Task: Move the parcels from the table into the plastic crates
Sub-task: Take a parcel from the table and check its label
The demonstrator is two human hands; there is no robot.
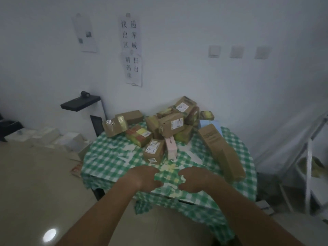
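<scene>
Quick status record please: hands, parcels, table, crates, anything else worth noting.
left hand: fingers curled, over the table's near edge, holding no parcel
right hand: the same, beside the left
parcels: heaped at the far side of the table, none lifted
nearest parcel: brown box marked 5-3
long box: lies along the right side
table: green checked cloth
crates: none in view

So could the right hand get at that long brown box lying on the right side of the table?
Probably yes. The right hand rests at the table's near edge, and the long brown box lies just beyond it to the right, with only bare checked cloth between them.
</scene>
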